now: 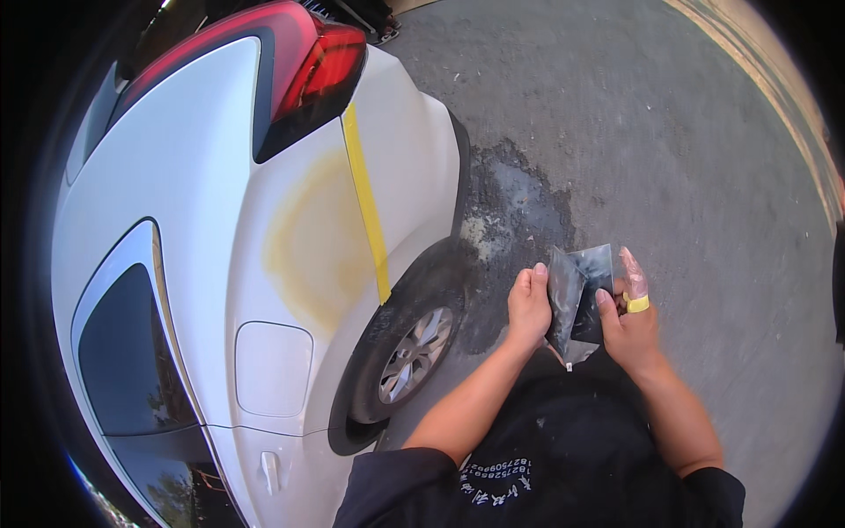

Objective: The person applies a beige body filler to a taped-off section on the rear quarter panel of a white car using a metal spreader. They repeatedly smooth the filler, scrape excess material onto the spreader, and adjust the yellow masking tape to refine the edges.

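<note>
Wearing a black shirt (pixel 581 449) nearest the view and extending both forearms away from it. Closing the left hand (pixel 528 308) around the outer edge of the grey-smeared left plate (pixel 563 295); pinching the dark right plate (pixel 588 319) under the thumb of the right hand (pixel 632 330), while wearing clear film (pixel 635 275) and a yellow band (pixel 638 304) on one finger of that hand. Holding both plates between the hands, just beyond the shirt: running their long axes mainly away from the body, slanting the left plate across part of the right, and leaving any join between them impossible to tell. Placing the left hand nearer than the right to the white car (pixel 194 202), on the left. Showing next, outward from that hand, the wheel (pixel 418 356) and a blotchy stain (pixel 524 198) on the grey ground (pixel 704 290); then, up and to the left of the grip, a yellowish patch (pixel 308 242) bordering upright yellow tape (pixel 365 202). Showing farthest off the red tail light (pixel 326 70) and, at the upper edge, a partly hidden shoe (pixel 385 35).
</note>
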The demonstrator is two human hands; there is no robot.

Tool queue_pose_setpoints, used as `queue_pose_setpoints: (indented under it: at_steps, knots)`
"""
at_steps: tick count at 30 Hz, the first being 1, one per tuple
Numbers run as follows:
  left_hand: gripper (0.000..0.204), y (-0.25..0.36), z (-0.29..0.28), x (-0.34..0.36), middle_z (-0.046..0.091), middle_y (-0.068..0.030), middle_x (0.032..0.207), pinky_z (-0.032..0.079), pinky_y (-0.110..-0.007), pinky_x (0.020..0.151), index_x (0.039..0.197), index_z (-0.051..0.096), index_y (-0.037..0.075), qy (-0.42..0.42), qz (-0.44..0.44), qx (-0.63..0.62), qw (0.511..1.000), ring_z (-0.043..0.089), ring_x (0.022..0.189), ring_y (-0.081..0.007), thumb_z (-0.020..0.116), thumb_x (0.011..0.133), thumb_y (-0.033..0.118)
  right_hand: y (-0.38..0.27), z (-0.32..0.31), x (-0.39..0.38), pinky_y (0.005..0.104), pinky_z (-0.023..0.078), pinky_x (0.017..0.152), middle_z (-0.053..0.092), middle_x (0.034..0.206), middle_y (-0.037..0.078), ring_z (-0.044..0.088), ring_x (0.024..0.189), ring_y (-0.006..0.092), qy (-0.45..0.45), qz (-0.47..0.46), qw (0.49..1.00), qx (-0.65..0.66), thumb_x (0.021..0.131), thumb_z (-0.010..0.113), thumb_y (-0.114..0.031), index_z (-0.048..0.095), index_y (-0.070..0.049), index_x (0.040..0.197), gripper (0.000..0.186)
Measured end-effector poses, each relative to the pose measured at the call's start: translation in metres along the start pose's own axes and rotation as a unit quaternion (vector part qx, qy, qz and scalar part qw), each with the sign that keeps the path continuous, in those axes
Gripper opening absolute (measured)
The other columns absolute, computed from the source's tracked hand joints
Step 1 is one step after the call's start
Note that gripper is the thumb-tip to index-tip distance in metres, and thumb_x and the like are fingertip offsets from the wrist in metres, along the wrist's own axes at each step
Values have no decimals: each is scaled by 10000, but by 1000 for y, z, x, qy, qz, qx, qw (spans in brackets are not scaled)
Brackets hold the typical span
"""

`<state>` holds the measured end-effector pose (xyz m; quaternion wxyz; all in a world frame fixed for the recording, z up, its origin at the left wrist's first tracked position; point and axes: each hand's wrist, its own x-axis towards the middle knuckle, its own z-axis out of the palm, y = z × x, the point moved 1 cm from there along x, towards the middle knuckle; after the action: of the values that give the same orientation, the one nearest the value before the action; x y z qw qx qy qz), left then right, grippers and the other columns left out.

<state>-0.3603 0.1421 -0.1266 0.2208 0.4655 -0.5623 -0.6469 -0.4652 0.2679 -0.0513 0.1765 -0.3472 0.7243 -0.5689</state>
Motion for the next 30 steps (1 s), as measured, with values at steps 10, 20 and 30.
queue_pose_setpoints:
  at_steps: [10,20,30]
  knots:
    - [347,27,-7,42,569,17,739,414,-216,607,868,568,40,0,-83,-154,985,489,649,-46,421,1006,322,35,-12,91,209,387,605,527,780,1,455,650,52,-22,56,996,58,865,536,21,280,-61,1434,629]
    - [200,-37,-89,-6,558,-12,667,347,-219,404,934,604,61,160,-152,-14,975,449,457,-76,543,944,252,56,24,165,212,380,606,440,771,-22,410,663,50,-223,105,962,113,810,565,34,311,-94,1426,678]
    - [133,-151,-233,-66,589,-23,724,320,-232,377,944,566,92,207,-285,38,935,429,439,-77,530,942,220,-17,163,173,388,483,654,630,849,152,611,701,315,-220,35,968,118,816,585,-94,329,-103,1396,634]
